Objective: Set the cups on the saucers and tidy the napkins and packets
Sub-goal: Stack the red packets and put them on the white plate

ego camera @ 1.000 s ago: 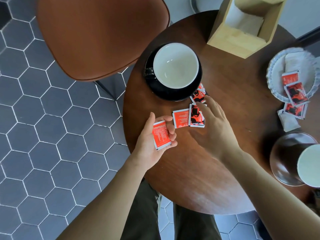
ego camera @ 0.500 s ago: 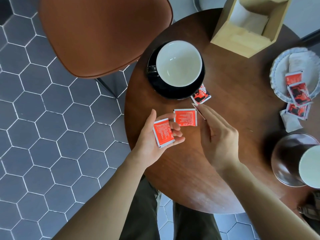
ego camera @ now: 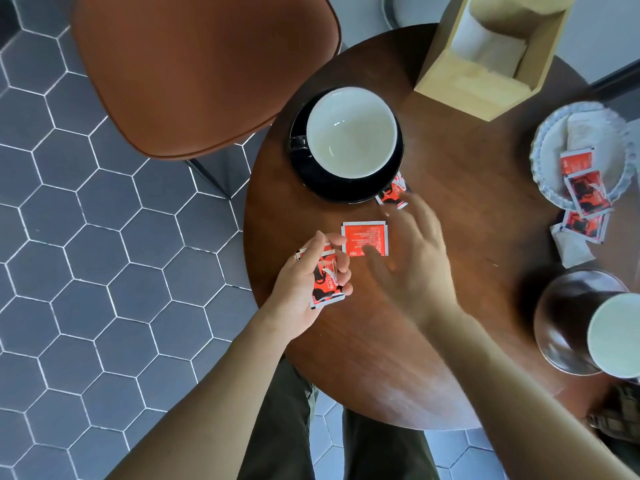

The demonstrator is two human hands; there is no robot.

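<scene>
My left hand (ego camera: 304, 282) grips a small stack of red packets (ego camera: 325, 282) at the round table's left edge. My right hand (ego camera: 408, 258) hovers spread over the table, its thumb near a red packet (ego camera: 363, 237) lying flat. Another packet (ego camera: 394, 195) lies half under the black saucer (ego camera: 346, 192), which bears a white cup (ego camera: 349, 133). A second white cup (ego camera: 616, 334) stands on a brown saucer (ego camera: 564, 323) at the right edge. More packets (ego camera: 585, 192) lie in and beside a glass dish (ego camera: 550, 157), with a white napkin (ego camera: 571, 251) beside it.
A wooden napkin holder (ego camera: 485, 84) with white napkins stands at the table's far side. A brown chair (ego camera: 204, 71) sits to the far left of the table (ego camera: 467, 202), over grey hexagon floor tiles. My legs show below the table's near edge.
My right hand passed its picked-up packet into my left hand's stack, then spread open and moved back over the flat packet. The left hand turned the stack, showing its printed face.
</scene>
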